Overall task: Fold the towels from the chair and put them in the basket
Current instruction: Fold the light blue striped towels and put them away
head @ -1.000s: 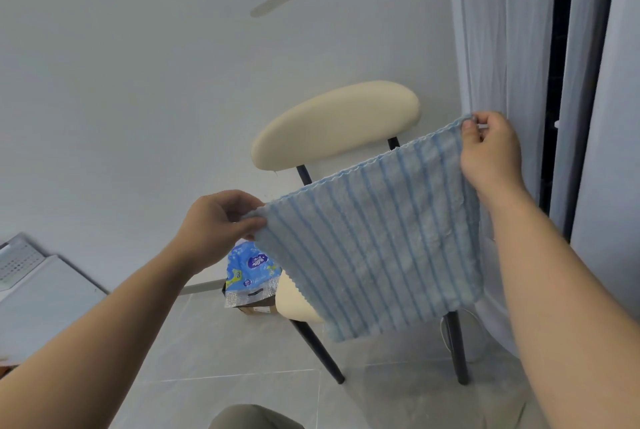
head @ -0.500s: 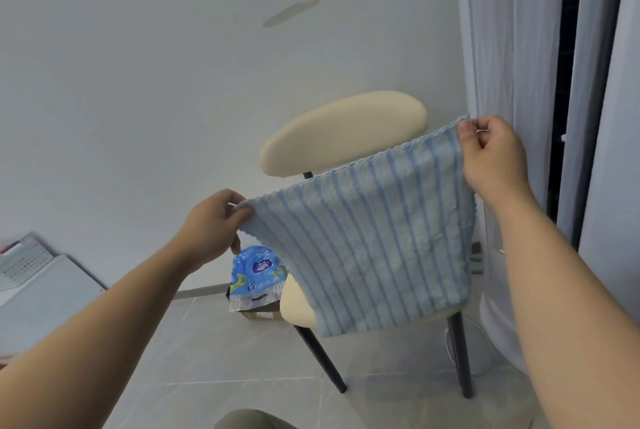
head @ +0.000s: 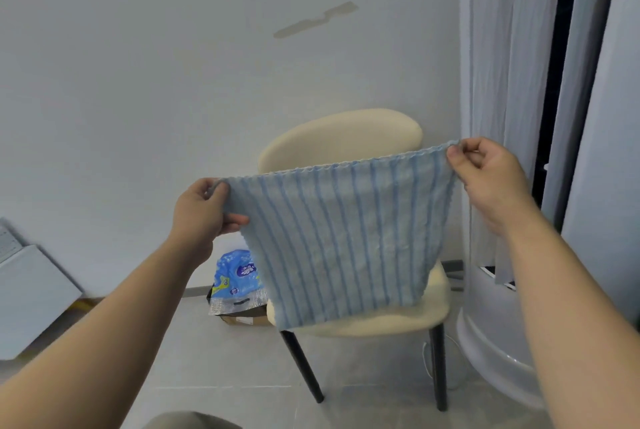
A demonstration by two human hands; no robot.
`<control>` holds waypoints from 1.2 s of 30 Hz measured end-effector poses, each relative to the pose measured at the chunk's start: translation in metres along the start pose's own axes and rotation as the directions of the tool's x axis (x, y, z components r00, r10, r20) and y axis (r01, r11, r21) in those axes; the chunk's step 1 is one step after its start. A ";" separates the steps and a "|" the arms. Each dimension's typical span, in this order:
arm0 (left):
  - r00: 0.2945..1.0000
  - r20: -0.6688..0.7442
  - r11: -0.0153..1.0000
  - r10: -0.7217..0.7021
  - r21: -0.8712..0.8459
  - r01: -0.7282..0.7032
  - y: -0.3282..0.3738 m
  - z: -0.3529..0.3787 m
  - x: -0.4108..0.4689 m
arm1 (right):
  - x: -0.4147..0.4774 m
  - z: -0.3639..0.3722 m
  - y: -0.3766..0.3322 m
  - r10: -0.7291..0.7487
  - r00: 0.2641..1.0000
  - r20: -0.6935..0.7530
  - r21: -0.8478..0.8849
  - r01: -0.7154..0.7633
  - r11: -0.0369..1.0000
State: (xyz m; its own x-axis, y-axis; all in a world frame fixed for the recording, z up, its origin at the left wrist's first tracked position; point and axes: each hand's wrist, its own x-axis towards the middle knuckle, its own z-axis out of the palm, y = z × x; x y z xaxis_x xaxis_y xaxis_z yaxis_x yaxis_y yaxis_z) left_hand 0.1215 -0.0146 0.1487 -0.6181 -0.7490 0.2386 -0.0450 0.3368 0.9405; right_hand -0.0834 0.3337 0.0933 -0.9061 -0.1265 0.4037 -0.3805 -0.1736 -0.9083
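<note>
Before a white wall, both hands (head: 199, 208) (head: 488, 175) pinch a striped towel (head: 346, 241), half-hiding the chair (head: 341, 137).

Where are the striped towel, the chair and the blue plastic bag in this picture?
striped towel (head: 346, 241), head view, middle of the hanging cloth.
chair (head: 341, 137), head view, cream backrest above the towel.
blue plastic bag (head: 235, 276), head view, its printed front, on the floor left of the chair.

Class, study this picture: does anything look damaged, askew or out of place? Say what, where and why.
Yes: a greyish patch on the wall above the chair looks like peeled paint or tape residue. The striped towel hangs slightly tilted, since the right hand holds its corner higher than the left hand.
</note>
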 end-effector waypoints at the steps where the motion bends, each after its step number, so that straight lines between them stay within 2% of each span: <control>1: 1.000 -0.017 1.000 0.015 -0.006 -0.015 -0.002 0.002 0.001 | -0.002 0.002 -0.006 0.014 1.000 0.017 0.032 -0.014 0.999; 3: 0.999 -0.029 1.000 0.028 -0.005 -0.029 -0.006 0.006 0.004 | -0.006 0.006 -0.017 0.052 0.997 0.053 0.073 -0.055 0.996; 9: 0.997 -0.074 0.998 0.029 -0.060 -0.034 -0.009 0.001 0.021 | -0.011 0.014 -0.043 0.137 0.983 0.120 -0.072 -0.129 0.989; 14: 0.994 0.104 0.992 -0.020 -0.124 0.033 0.001 -0.006 0.033 | -0.002 0.028 -0.068 0.282 0.938 0.200 -0.069 -0.274 0.959; 16: 0.996 0.086 0.980 -0.039 -0.190 0.054 0.007 -0.010 0.035 | -0.002 0.037 -0.078 0.293 0.918 0.269 -0.084 -0.280 0.956; 17: 0.997 0.063 0.976 -0.048 -0.211 0.061 0.010 -0.011 0.035 | -0.002 0.042 -0.084 0.285 0.919 0.271 -0.090 -0.271 0.958; 20: 0.997 0.026 0.975 -0.066 -0.209 0.070 0.015 -0.017 0.030 | 0.004 0.048 -0.096 0.284 0.948 0.144 -0.099 -0.271 0.957; 23: 0.999 0.028 0.982 -0.044 -0.184 0.048 0.021 -0.024 0.020 | 0.002 0.052 -0.107 0.380 0.886 0.265 -0.022 -0.388 0.921; 26: 0.999 0.032 0.988 -0.010 -0.153 0.015 0.025 -0.033 0.014 | 0.002 0.054 -0.115 0.323 0.933 0.157 -0.065 -0.317 0.946; 30: 0.999 0.031 0.994 -0.028 -0.100 0.031 0.030 -0.046 0.008 | -0.009 0.047 -0.128 0.421 0.854 0.305 -0.082 -0.417 0.905; 33: 0.993 0.097 0.997 -0.060 -0.046 0.065 0.034 -0.059 0.004 | -0.018 0.036 -0.140 0.501 0.756 0.422 -0.275 -0.420 0.865; 34: 0.990 0.121 0.997 -0.068 -0.023 0.071 0.036 -0.062 0.003 | -0.020 0.036 -0.142 0.496 0.758 0.423 -0.313 -0.392 0.865; 36: 0.994 0.108 0.999 -0.031 -0.008 0.032 0.039 -0.068 -0.001 | -0.020 0.037 -0.145 0.392 0.864 0.315 -0.314 -0.295 0.902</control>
State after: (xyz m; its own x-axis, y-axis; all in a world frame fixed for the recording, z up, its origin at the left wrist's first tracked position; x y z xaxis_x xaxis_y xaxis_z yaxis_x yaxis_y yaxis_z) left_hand 0.1733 -0.0393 0.2019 -0.6973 -0.6934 0.1816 -0.0585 0.3076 0.9497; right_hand -0.0036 0.3254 0.2211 -0.8741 -0.4850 0.0269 -0.1338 0.1872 -0.9732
